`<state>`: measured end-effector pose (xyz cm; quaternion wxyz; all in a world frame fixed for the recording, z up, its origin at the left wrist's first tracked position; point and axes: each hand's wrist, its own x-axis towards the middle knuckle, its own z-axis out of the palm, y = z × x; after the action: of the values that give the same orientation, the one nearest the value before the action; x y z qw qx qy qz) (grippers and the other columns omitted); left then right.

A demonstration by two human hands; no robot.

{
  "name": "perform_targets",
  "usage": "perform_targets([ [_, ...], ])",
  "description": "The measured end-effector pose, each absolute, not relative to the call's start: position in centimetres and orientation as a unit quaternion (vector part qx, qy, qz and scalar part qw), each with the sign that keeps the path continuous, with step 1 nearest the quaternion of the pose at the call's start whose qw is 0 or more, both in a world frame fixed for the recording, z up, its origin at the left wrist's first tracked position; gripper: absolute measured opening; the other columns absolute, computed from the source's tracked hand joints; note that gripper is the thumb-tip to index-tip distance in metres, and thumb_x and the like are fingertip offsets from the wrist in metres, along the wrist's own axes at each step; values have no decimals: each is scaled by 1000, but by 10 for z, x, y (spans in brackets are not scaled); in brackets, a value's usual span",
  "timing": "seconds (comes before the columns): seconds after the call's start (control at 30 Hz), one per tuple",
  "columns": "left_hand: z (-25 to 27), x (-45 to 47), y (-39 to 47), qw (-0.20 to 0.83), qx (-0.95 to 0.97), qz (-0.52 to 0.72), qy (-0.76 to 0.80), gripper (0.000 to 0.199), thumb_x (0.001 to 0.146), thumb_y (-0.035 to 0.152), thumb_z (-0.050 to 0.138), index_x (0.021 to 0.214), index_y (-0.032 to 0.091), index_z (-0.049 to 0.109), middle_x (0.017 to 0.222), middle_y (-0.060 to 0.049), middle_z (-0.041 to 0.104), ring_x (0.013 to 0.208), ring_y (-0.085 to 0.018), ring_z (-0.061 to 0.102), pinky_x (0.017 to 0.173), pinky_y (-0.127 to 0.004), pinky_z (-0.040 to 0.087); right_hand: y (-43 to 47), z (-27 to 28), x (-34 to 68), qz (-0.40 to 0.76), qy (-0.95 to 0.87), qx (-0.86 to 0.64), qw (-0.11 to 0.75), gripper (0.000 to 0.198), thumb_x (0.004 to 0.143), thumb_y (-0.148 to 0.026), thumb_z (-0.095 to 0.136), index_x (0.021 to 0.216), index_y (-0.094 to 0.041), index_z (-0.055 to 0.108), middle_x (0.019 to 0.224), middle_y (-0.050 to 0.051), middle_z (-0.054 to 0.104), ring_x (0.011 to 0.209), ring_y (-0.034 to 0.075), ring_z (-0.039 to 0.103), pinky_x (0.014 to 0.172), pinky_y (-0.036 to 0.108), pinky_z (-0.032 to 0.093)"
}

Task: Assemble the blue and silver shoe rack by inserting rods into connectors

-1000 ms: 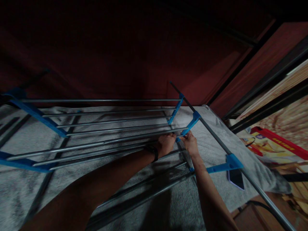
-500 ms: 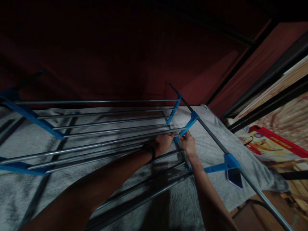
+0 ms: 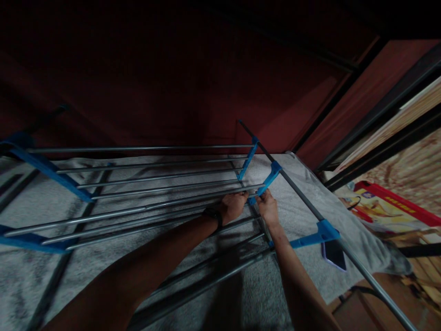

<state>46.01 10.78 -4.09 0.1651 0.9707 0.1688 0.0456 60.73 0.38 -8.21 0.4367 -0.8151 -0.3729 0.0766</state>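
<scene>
A rack of grey metal tubes [image 3: 151, 208] joined by blue plastic brackets lies on a grey cloth. My left hand [image 3: 234, 205], with a dark band at the wrist, is closed around a tube near its right end, beside the middle bracket. My right hand [image 3: 268, 209] pinches that blue bracket [image 3: 266, 183] from the other side, close to where the tubes meet it. Some fingertips of both hands are hidden. Nearer to me, another blue bracket [image 3: 315, 235] sits on the long side pole [image 3: 301, 191], past my right forearm.
The grey fleecy cloth [image 3: 299, 262] covers the surface under the rack. A phone [image 3: 334, 253] rests on it by the near bracket. Behind stands a dark red wall [image 3: 193, 101]. At right lies a red and yellow package [image 3: 389, 207]. Left-end brackets [image 3: 51, 172] hold the tubes' other ends.
Both hands stay at the middle bracket with nearly the same grip. The view has shifted slightly; the rack appears otherwise unchanged.
</scene>
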Motion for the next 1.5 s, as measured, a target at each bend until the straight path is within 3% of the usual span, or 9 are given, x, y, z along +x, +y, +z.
perform_targets([
  [0.37,-37,459,107,171,969,40,172,44,94,6,38,132,20,56,129,-10,67,115,-21,66,99,-32,51,2,-85,610,91,-391,-807,434,24,84,-27,49,107,-25,56,100,6,75,97,22,70,85,32,52],
  [0.6,-39,459,112,198,966,36,163,42,96,9,37,130,21,58,124,-10,70,111,-21,68,93,-31,53,1,-80,607,57,-399,-830,386,17,84,-28,47,99,-25,56,84,4,73,83,23,69,74,31,50],
  [0.87,-49,465,114,197,964,39,174,37,98,16,36,125,21,61,113,-10,73,101,-21,71,88,-31,55,1,-80,605,41,-404,-836,368,19,86,-27,46,101,-24,57,85,6,72,82,23,68,73,30,48],
  [1.1,-51,466,114,178,970,45,161,42,95,10,39,133,17,56,123,-13,70,114,-23,67,96,-35,54,2,-83,602,41,-407,-836,366,19,86,-26,46,102,-25,57,88,5,72,84,23,68,72,29,48],
  [1.27,-42,467,107,173,965,21,194,36,98,14,37,123,15,61,113,-15,72,103,-28,71,87,-41,58,-1,-87,605,39,-407,-847,341,20,85,-30,46,99,-23,58,86,8,71,83,25,67,71,31,46],
  [1.5,-39,457,110,165,975,37,146,33,93,11,42,120,13,60,118,-14,70,106,-26,69,86,-36,56,-4,-90,610,75,-408,-851,321,35,86,-42,43,108,-21,62,97,10,72,90,28,68,73,35,46],
])
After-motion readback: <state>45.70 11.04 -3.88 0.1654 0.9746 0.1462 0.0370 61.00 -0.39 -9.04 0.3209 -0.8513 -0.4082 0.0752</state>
